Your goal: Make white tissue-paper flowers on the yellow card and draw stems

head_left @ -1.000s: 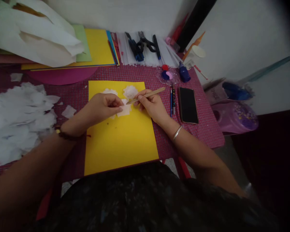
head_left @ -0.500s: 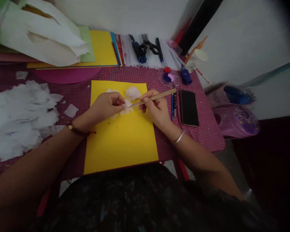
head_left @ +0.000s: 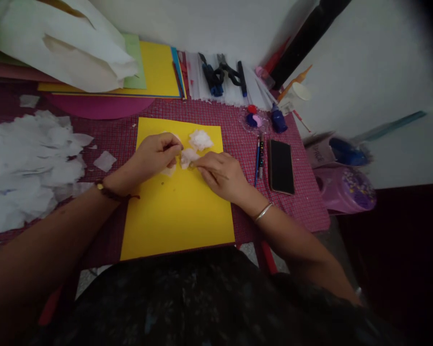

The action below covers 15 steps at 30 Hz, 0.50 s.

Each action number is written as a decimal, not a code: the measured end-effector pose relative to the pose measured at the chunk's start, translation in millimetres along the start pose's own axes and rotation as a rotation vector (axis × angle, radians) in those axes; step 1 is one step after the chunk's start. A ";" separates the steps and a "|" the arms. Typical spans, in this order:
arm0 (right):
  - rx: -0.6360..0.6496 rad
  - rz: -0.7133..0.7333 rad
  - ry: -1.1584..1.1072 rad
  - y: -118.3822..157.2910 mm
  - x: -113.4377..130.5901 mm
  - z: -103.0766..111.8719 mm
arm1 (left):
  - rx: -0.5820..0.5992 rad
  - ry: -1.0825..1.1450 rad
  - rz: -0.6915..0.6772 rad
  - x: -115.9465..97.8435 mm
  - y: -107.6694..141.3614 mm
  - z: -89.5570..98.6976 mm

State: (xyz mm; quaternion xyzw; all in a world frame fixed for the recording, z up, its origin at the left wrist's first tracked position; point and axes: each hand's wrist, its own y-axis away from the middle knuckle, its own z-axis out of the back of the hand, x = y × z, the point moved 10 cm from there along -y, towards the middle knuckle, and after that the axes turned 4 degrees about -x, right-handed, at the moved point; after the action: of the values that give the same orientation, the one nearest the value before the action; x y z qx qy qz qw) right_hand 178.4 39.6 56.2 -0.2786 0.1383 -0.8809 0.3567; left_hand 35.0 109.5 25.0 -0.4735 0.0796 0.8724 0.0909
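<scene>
On a yellow sheet of card (head_left: 176, 211) lie crumpled white tissue-paper pieces. One tissue ruffle (head_left: 201, 140) rests near the card's upper right. A smaller tissue piece (head_left: 189, 157) stands between my two hands. My left hand (head_left: 155, 156) is closed, its fingertips pinched at the left edge of that piece; what they hold is hidden. Another tissue bit (head_left: 169, 170) shows under it. My right hand (head_left: 223, 175), palm down, is closed round a flat wooden stick (head_left: 222, 177), mostly covered by the fingers. Its fingertips reach the right side of the small tissue piece.
A heap of white tissue squares (head_left: 32, 168) spreads on the left. Right of the card lie pens (head_left: 261, 156) and a phone (head_left: 281, 166). Behind are a paint palette (head_left: 254, 117), a blue bottle (head_left: 278, 118), pliers (head_left: 229, 69) and stacked coloured paper (head_left: 159, 67).
My right hand has turned palm down and moved slightly down and left; the stick, earlier pointing up to the right, is now mostly hidden. My left hand has shifted slightly left.
</scene>
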 end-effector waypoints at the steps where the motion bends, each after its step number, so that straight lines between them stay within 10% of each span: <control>1: 0.032 0.042 0.067 0.5 4.5 -2.6 | 0.007 0.007 0.001 1.2 -0.1 -0.3; 9: 0.153 0.103 0.197 4.2 9.7 -14.8 | 0.028 0.048 -0.011 8.0 -3.4 -4.2; 15: -0.222 -0.268 -0.442 3.9 -30.0 16.1 | 0.042 0.132 0.032 8.6 -1.9 -4.8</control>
State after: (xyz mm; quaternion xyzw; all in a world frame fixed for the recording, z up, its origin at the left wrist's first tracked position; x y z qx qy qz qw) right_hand 207.8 57.3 55.7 -0.5172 0.1148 -0.8175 0.2260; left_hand 34.7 111.0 15.0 -0.5269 0.1113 0.8387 0.0814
